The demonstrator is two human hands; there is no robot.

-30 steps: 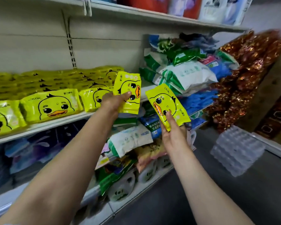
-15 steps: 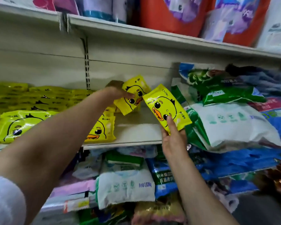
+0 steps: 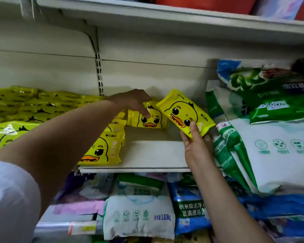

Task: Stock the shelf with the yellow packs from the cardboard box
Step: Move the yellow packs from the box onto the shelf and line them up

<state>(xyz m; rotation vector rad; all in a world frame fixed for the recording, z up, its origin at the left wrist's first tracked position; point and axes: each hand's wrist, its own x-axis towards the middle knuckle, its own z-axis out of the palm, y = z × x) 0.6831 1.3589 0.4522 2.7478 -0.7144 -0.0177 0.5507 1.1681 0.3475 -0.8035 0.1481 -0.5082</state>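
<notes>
We have the right hand (image 3: 197,148) nearest, pinching 1 yellow pack (image 3: 184,114) by its lower edge, tilted above the bare part of the shelf (image 3: 153,155), not yet placed. Further in, the left hand (image 3: 133,100) curls its fingers over another pack (image 3: 147,118) set down at the back. Rows to the left (image 3: 33,106) already stocked (box not in view, so remaining count unknown).
</notes>
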